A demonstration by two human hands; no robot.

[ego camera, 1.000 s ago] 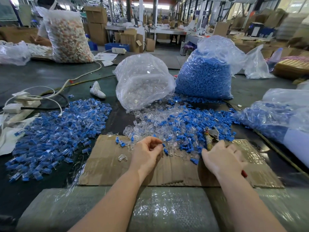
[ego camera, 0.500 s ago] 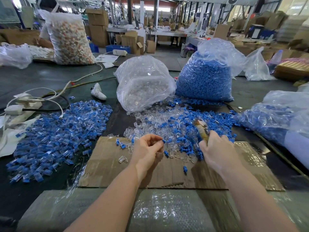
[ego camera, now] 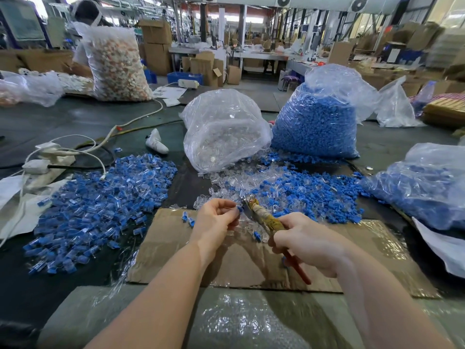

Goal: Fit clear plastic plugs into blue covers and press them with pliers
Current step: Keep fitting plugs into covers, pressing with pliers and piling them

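left hand pinches a small blue cover | right hand grips the pliers | pliers tip touches the cover | cardboard lies under both hands

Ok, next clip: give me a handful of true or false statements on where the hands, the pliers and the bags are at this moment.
1. The right hand grips the pliers. True.
2. The left hand lies flat on the cardboard sheet. False: it is raised, its fingertips pinching a small blue piece at the pliers' nose.
3. The bag of blue covers stands to the right of the bag of clear plugs. True.
4. The pile of assembled pieces lies on the person's right. False: it lies on the left, beside the cardboard sheet.
5. The pliers' nose points away from the left hand. False: it points toward it.
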